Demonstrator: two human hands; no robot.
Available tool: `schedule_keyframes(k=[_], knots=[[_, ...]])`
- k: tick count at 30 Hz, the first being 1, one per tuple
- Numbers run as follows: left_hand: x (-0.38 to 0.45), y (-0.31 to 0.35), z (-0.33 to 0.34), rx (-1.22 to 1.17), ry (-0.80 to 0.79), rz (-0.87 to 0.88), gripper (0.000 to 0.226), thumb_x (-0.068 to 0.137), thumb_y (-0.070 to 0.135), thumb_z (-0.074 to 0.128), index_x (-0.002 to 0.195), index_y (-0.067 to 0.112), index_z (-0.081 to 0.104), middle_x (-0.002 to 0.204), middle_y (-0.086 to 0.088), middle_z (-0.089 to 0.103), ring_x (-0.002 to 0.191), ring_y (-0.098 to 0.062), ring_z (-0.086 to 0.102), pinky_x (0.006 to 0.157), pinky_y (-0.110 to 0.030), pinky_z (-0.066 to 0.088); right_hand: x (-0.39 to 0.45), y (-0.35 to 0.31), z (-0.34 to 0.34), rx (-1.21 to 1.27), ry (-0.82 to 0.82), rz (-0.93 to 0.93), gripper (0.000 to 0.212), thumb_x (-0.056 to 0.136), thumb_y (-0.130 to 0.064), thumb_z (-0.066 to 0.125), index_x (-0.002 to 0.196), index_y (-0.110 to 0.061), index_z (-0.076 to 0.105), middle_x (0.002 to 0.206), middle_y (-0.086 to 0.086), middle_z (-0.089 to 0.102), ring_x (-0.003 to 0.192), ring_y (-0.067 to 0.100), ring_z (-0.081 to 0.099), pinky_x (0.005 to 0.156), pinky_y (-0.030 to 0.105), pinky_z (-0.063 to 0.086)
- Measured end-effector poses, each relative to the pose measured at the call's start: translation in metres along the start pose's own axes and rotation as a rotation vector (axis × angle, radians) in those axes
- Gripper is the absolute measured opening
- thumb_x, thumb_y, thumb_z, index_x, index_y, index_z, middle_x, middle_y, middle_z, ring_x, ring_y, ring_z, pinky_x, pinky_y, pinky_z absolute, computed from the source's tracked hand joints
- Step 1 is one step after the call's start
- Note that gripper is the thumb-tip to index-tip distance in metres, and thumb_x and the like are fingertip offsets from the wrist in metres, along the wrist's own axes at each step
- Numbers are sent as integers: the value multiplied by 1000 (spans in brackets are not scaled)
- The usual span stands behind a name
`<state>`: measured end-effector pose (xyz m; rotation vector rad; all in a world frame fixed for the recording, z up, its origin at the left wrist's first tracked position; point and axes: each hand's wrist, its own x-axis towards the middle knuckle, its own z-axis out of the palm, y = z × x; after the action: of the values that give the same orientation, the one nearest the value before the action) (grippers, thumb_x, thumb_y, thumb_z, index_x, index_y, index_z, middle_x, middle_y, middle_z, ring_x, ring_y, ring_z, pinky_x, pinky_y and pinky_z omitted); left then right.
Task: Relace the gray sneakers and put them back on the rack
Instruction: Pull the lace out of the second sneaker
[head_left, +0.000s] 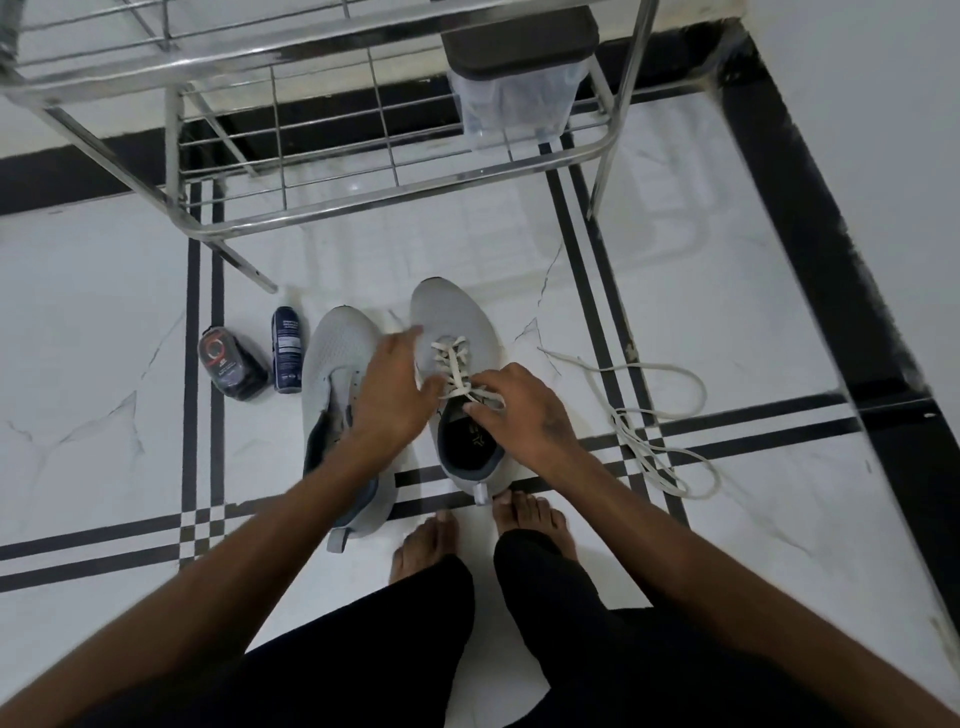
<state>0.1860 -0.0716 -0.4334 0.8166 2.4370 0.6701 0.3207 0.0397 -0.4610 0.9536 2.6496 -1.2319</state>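
Bare feet; both hands on laced sneaker

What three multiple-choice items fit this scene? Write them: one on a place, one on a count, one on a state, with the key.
1. Where does the loose lace lie?
A. on the rack
B. on the floor, right of the shoes
C. inside a shoe

2. How many bottles stand left of the shoes?
A. one
B. two
C. four

3. What state is the right sneaker in?
A. laced
B. without a lace
C. on the rack

Key: 1 B, it lies on the tiles, apart from both shoes. 2 B, a squat bottle and a tall bottle. 3 A, a lace crisscrosses it while the left hand and right hand work at it.
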Motion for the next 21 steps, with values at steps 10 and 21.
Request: schedule_keyframes(k=[10, 21], knots=[[6, -5, 17, -7, -17, 97, 9, 88, 36, 70, 85, 29, 64, 96, 12, 66, 74, -1, 63, 60, -20, 42, 0, -13, -37, 972, 116, 369, 8, 94, -11, 61, 87, -12, 62, 63, -2, 57, 56, 13, 52, 54, 24, 44], [13, -6, 23, -156, -133, 238, 27, 87, 32, 74, 111, 21, 73, 110, 2, 65, 85, -11, 63, 81, -32, 53, -7, -29, -40, 1063, 187, 532, 16, 89, 0, 55, 99, -9, 63, 69, 4, 62, 61, 14, 58, 61, 28, 47]])
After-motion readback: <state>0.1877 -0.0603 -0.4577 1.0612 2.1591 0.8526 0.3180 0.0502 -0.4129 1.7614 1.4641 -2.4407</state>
